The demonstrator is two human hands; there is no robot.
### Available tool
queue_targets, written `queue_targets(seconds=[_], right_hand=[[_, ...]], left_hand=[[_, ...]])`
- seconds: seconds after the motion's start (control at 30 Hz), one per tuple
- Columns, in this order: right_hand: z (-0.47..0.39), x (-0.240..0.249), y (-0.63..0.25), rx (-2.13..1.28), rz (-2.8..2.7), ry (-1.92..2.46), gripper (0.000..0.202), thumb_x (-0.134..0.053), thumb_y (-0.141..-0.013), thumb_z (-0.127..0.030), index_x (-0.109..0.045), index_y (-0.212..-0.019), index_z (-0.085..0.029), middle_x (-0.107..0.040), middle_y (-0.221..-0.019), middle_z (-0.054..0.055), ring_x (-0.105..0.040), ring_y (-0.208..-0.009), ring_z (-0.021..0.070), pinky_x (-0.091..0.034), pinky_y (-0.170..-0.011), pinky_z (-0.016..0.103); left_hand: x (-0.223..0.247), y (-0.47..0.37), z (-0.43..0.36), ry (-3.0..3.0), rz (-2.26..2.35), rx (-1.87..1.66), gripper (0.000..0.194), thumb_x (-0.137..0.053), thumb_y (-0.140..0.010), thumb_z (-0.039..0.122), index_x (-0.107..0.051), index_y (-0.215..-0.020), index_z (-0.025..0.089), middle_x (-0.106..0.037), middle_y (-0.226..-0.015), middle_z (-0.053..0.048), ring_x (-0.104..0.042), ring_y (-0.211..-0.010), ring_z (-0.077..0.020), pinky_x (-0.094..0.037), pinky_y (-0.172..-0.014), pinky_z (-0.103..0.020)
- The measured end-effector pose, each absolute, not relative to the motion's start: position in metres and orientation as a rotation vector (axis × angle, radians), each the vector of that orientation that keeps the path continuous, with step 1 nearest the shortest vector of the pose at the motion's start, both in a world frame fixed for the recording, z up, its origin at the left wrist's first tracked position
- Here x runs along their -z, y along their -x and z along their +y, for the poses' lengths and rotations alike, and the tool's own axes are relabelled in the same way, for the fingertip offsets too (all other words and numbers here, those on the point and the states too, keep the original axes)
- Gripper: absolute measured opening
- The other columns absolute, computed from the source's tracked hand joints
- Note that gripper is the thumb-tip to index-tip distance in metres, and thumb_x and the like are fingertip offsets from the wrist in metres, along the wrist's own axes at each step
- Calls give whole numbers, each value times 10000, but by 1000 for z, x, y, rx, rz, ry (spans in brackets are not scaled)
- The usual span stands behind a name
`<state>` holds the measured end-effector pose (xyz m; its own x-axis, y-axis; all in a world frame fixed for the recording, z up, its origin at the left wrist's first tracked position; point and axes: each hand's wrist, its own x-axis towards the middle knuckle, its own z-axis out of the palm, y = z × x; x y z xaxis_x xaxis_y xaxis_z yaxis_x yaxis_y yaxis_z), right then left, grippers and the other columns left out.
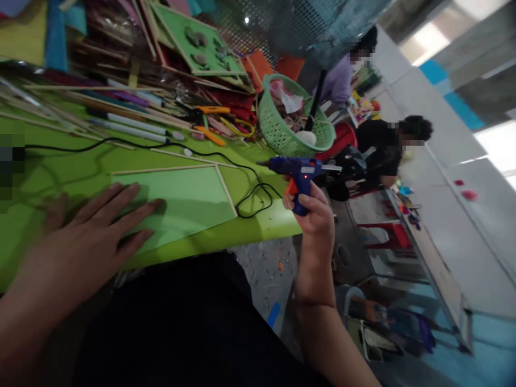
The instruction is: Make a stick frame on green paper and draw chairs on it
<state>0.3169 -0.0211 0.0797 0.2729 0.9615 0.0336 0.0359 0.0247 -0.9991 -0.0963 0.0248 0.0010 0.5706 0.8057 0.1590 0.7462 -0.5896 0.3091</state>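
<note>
A light green sheet (185,201) lies on the bright green table, with thin wooden sticks along its far edge and its right edge. My left hand (91,234) rests with spread fingers on the sheet's left part and the table beside it. Raised at the table's right edge, my right hand (312,207) is wrapped round the handle of a blue glue gun (300,171). The gun has an orange trigger and a lit red light, and its nozzle points left. A black cord (258,188) loops on the table just left of the gun.
Pens (137,129), loose sticks and orange-handled tools (212,134) crowd the table's far side. A green basket (278,123) of scraps stands at the far right. Behind it is a framed green picture (205,45). Two people sit beyond, near red stools (387,235).
</note>
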Motion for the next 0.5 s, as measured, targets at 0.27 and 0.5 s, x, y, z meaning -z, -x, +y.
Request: queue_targets(seconds=[0.27,0.5], right_hand=[[-38,-66,-313,-1172,-1143,1523,196,-757,-768,-431,-715,-816,-245,-686,-675,15,-565,-545,174,-436,-522,330],[-51,-78,-305,-1232,-1283,1721,200,-820,-820,-435,-761,-828,-243,-741,-783,39,-638,-685,194,-525,-633,328]], left_hand=[[-8,84,20,-2527,1430,-403,608,-232,-1122,521,-543,-1599,307,-397,-1757,-84,-346,-1636,-374,-133,-1310,-743],[-7,84,16,-2462,1443,-447,596,-253,-1121,548,-507,-1618,339,-391,-1766,-46,-339,-1642,-352,-112,-1326,-717]])
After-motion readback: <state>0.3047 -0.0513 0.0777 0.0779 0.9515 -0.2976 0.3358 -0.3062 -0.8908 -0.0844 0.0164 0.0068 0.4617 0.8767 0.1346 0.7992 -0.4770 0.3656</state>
